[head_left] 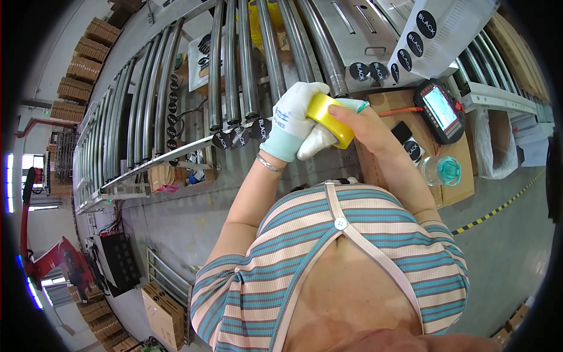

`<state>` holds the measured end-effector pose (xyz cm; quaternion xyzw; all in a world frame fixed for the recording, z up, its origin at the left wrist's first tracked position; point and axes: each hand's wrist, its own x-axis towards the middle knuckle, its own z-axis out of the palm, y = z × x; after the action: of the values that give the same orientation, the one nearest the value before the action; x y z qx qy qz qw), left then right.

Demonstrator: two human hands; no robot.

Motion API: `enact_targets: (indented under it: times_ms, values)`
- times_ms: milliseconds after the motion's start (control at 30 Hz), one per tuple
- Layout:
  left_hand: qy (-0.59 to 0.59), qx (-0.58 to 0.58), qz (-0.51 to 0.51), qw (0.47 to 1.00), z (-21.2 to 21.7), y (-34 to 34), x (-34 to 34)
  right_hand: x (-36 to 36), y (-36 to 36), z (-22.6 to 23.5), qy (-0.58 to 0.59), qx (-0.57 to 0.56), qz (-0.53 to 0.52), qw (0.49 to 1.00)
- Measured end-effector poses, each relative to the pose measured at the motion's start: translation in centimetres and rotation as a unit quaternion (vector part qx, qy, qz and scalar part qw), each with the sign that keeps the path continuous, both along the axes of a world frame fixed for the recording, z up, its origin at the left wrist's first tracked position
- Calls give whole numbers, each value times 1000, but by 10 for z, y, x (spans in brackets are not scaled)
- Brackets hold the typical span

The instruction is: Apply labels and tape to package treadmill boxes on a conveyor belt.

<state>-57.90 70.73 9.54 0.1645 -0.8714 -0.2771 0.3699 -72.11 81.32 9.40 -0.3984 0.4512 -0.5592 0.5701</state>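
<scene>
My left hand [293,117] wears a white glove with a pale green cuff, and its fingers wrap round one side of a roll of yellow tape [325,117]. A bracelet shows at that wrist. From the other side my bare right hand [365,126] grips the roll, its thumb pressed on the yellow face. A white glove edge with green trim [355,104] shows just behind the right hand; I cannot tell whether the hand holds it. Both hands are above the near end of the roller conveyor [249,88].
At the right, a cardboard surface [375,170] carries a handheld controller [438,111] with a lit screen, a dark phone-like object [402,131] and a clear bottle [440,170] with a teal lid. A lined bin [494,144] stands farther right. Stacked cartons [85,61] line the far left.
</scene>
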Motion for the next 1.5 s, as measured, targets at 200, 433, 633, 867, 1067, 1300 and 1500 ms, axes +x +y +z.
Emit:
enact_targets:
  times_ms: [200, 433, 633, 867, 1067, 1300, 1500]
  values:
    - [-7, -123, 4, 992, 1, 2, -3, -1, 0, -4, 42, -40, 14, 998]
    - [280, 787, -228, 499, -32, -17, 0, 1, 3, -1, -39, -77, 73, 994]
    - [333, 745, -291, 499, -64, -27, -7, -3, -2, -12, -59, -71, 73, 993]
    - [261, 694, -111, 662, -81, -22, -11, 4, -7, -17, -141, -15, 13, 990]
    - [218, 656, -47, 721, -62, -10, -8, 10, -10, -18, -108, 21, -57, 992]
    - [260, 698, -83, 662, -32, -9, -8, 11, -7, -6, -87, 19, -75, 993]
    - [280, 686, -110, 662, -17, -6, -3, 7, -3, 3, -82, -6, -50, 995]
